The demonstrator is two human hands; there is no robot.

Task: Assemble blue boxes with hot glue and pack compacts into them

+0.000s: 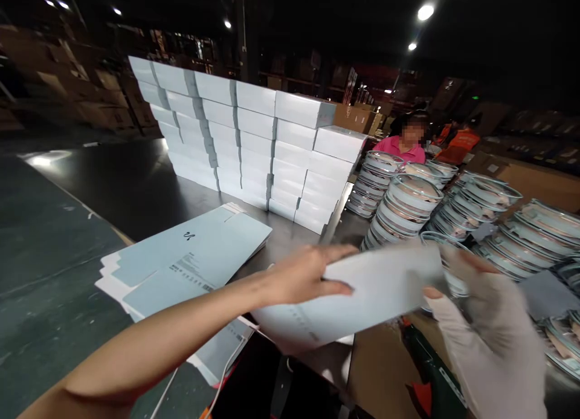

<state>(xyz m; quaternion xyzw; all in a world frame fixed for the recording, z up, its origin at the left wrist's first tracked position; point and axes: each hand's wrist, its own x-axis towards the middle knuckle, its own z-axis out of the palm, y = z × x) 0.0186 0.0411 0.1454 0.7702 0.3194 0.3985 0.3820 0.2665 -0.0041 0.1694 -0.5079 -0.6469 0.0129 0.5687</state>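
Flat carton [362, 298] over steel table [136, 195], dim warehouse.

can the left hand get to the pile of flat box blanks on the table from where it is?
Probably yes. The left hand is gripping the flat carton together with the right hand, so it is occupied, but the stack of flat blanks lies just beside its forearm with nothing between them.

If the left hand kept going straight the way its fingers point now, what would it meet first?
The left hand points rightward across the pale blue flat carton sheet it holds. Straight on, it would likely first meet the right hand in its light sleeve, gripping the sheet's far edge; depth is uncertain through the motion blur.
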